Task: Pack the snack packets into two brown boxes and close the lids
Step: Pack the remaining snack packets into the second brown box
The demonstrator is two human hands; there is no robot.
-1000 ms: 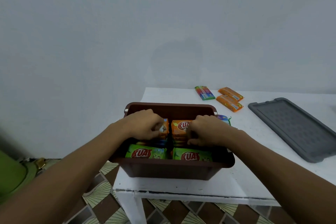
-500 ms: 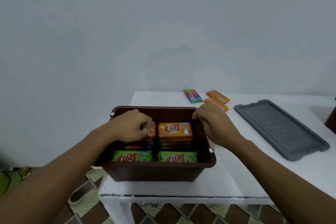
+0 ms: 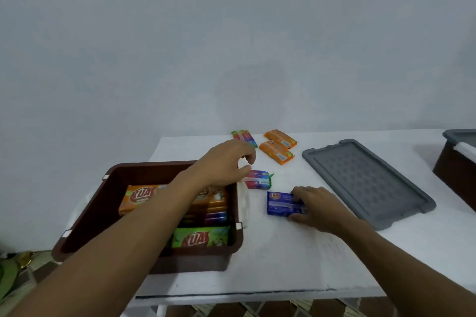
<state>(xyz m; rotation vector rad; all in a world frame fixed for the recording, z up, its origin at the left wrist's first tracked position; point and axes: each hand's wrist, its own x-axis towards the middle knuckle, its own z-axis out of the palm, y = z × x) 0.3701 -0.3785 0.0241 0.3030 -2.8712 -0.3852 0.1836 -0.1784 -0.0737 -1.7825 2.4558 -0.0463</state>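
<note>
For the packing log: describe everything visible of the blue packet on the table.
The blue packet is a flat, glossy rectangular wrapper with a round orange-red logo at its left corner and a pale strip along its length. It lies flat on the white table, right of the brown box, not touching it. The right hand grips its right end.

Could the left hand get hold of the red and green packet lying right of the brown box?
Probably yes. The left hand hovers just above the red and green packet with nothing between them; the right hand grips the blue packet nearer the person, out of the way.
</note>
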